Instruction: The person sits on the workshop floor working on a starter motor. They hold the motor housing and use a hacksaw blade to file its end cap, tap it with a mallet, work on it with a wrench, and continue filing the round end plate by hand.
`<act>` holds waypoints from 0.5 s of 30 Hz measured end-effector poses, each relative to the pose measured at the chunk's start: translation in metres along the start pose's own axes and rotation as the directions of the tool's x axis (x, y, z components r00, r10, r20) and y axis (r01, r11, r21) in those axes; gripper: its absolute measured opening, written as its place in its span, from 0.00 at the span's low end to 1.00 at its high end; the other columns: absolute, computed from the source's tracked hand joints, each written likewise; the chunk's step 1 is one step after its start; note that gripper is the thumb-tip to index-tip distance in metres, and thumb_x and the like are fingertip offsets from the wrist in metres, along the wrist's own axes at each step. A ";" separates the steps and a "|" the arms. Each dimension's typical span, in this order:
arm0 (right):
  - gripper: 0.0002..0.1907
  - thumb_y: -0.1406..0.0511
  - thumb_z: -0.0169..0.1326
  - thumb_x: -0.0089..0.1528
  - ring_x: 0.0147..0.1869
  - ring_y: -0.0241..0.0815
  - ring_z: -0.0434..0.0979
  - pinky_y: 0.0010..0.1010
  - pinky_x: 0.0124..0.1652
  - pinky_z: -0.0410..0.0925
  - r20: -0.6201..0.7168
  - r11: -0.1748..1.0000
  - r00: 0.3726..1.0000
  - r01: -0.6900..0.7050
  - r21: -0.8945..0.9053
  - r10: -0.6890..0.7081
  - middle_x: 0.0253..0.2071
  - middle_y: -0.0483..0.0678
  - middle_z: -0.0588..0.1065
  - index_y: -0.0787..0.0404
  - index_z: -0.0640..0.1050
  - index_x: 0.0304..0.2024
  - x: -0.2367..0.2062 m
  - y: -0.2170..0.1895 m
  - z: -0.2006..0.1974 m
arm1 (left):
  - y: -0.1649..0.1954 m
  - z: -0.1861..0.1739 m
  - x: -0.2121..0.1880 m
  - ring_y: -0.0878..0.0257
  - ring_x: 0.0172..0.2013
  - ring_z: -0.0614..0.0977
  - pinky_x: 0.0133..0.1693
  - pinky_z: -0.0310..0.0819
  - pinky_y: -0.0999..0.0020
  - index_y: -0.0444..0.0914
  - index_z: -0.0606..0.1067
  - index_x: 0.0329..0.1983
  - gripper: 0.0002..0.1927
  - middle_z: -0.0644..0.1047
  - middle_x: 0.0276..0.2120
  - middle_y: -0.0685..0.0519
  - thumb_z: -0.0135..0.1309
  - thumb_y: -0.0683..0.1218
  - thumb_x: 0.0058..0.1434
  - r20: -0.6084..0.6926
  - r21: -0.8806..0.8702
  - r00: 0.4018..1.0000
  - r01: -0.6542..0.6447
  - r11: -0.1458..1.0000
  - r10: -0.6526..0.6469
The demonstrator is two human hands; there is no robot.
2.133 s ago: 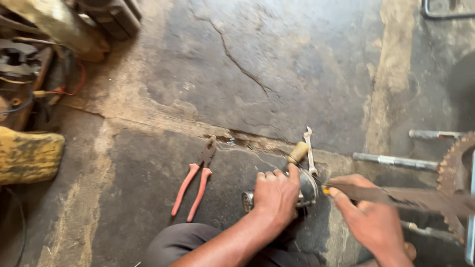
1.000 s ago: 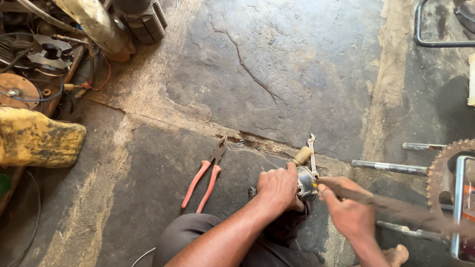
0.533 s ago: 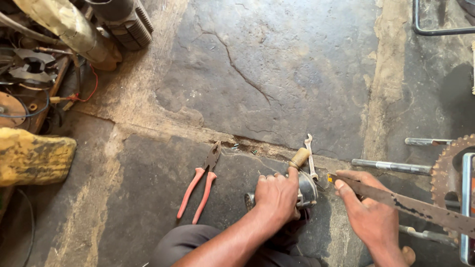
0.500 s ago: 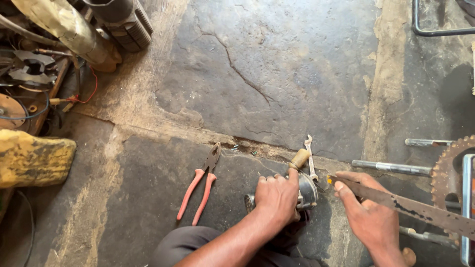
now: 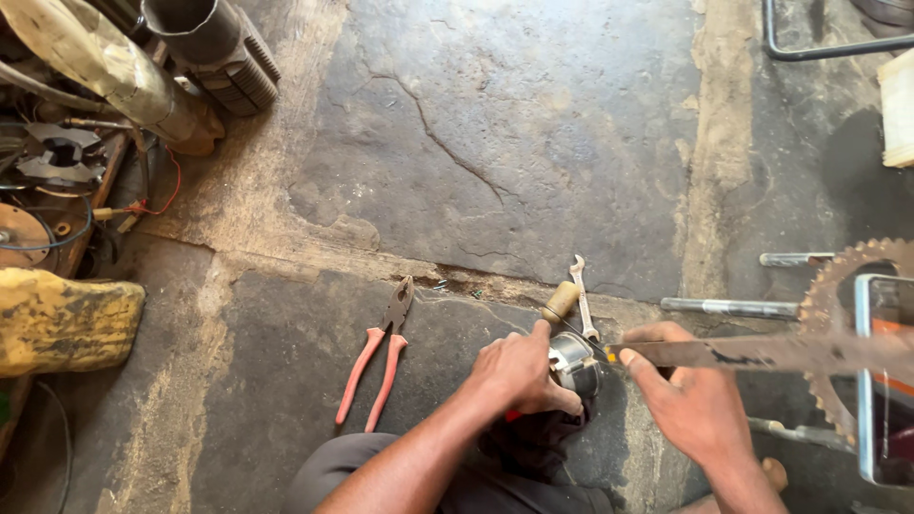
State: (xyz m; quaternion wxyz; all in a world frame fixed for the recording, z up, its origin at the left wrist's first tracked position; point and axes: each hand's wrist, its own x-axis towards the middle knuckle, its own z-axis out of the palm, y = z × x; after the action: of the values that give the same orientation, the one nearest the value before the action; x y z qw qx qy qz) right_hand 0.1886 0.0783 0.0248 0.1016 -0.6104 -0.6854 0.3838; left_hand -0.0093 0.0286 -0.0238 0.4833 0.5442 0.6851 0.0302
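My left hand (image 5: pixel 519 373) grips a small round metal part (image 5: pixel 576 364) that rests on the concrete floor near my knee. My right hand (image 5: pixel 690 405) holds a long flat metal blade (image 5: pixel 762 352) whose tip touches the metal part's side. A dark cloth (image 5: pixel 533 443) lies under the part. Just beyond the part lie a small open-ended wrench (image 5: pixel 581 295) and a wooden-handled tool (image 5: pixel 560 303).
Red-handled pliers (image 5: pixel 376 366) lie on the floor to the left. A toothed sprocket (image 5: pixel 843 324) and metal rods (image 5: pixel 728 306) lie at the right. A finned engine cylinder (image 5: pixel 214 48), an exhaust pipe (image 5: pixel 105 67), wires and a yellow worn block (image 5: pixel 62 319) crowd the left side.
The view has shifted slightly. Both hands stay on the metal part and the blade, with the blade tip kept against the part.
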 end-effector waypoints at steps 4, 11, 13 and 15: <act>0.11 0.62 0.60 0.60 0.42 0.38 0.83 0.32 0.44 0.72 0.035 0.997 0.999 0.020 -0.080 -0.018 0.38 0.46 0.84 0.55 0.84 0.44 0.004 0.007 0.006 | -0.004 -0.003 0.001 0.39 0.51 0.81 0.52 0.75 0.49 0.37 0.66 0.61 0.54 0.79 0.48 0.37 0.71 0.66 0.34 0.017 0.036 1.000 -0.021 0.999 0.020; 0.07 0.65 0.63 0.58 0.34 0.42 0.79 0.37 0.37 0.70 0.162 0.995 0.984 0.084 -0.053 -0.075 0.31 0.46 0.82 0.55 0.85 0.40 0.014 0.006 0.011 | -0.009 -0.010 -0.004 0.40 0.50 0.81 0.51 0.75 0.49 0.43 0.67 0.63 0.54 0.80 0.47 0.40 0.72 0.64 0.32 0.002 0.037 0.998 -0.059 0.998 0.059; 0.07 0.64 0.64 0.58 0.33 0.43 0.78 0.38 0.36 0.70 0.178 0.991 0.980 0.103 -0.084 -0.087 0.30 0.46 0.81 0.55 0.85 0.39 0.014 0.004 0.011 | -0.008 -0.010 -0.005 0.40 0.51 0.81 0.50 0.75 0.48 0.43 0.67 0.62 0.52 0.80 0.47 0.40 0.73 0.63 0.33 -0.003 0.043 0.998 -0.061 0.997 0.061; 0.08 0.65 0.63 0.55 0.33 0.41 0.78 0.38 0.35 0.69 0.168 0.976 0.969 0.197 -0.096 -0.179 0.30 0.46 0.82 0.57 0.84 0.38 0.013 0.001 0.011 | -0.008 -0.011 -0.004 0.41 0.51 0.81 0.50 0.75 0.48 0.43 0.68 0.61 0.51 0.81 0.47 0.41 0.73 0.63 0.32 -0.001 0.070 0.998 -0.065 0.995 0.065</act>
State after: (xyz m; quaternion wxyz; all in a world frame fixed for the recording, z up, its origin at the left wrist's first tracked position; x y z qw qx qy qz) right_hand 0.1798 0.0853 0.0124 0.0485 -0.5149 -0.7664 0.3809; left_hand -0.0225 0.0272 -0.0197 0.4618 0.5826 0.6685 0.0230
